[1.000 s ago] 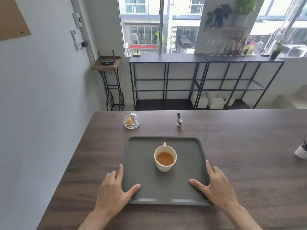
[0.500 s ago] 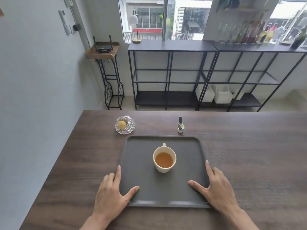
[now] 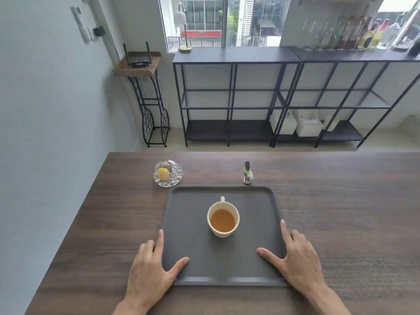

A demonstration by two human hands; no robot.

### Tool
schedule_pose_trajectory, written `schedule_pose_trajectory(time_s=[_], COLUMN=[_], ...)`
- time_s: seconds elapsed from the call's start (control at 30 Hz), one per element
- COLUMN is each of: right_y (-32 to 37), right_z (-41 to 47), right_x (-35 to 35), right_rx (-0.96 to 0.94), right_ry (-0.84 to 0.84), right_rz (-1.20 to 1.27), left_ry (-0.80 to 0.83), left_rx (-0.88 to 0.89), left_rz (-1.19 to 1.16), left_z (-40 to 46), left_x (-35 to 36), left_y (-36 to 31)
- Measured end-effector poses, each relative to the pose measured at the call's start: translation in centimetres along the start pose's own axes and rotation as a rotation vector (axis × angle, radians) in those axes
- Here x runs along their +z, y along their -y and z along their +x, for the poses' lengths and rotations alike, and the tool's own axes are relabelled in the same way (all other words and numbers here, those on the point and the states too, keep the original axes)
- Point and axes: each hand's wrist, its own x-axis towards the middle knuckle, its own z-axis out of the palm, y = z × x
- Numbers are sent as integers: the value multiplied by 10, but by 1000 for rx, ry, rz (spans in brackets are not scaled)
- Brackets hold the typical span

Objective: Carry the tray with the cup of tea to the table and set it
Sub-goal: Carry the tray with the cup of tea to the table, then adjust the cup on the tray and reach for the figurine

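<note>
Flanking 1 tray (image 3: 195, 223) with 1 cup (image 3: 223, 218): 2 hands, left hand (image 3: 148, 276) and right hand (image 3: 300, 264)

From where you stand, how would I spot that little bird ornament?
Start at the dark wooden table and find the grey tray holding the cup of tea. Just beyond the tray's far right corner stands the bird ornament. Unlike the glass dish off the far left corner, it is slim, upright and pale.

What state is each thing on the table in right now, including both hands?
tray: flat on the table
cup: upright, holding tea, mid-tray
left hand: on tray's left rim, thumb inside
right hand: on tray's right rim, thumb inside
glass dish: domed lid on, yellow item inside
bird figurine: upright beyond tray
</note>
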Motion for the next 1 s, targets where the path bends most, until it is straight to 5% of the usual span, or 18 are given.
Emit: schedule_pose_trajectory(time_s=[0.83, 1.0], right_y=[-7, 6], right_z=[5, 5], right_x=[2, -10], right_rx=[-24, -46], right_ry=[-29, -142], right_rz=[39, 118], left_ry=[83, -22], left_rx=[-27, 52], left_rz=[62, 23], left_z=[9, 21], left_x=[-12, -30], left_y=[-2, -23])
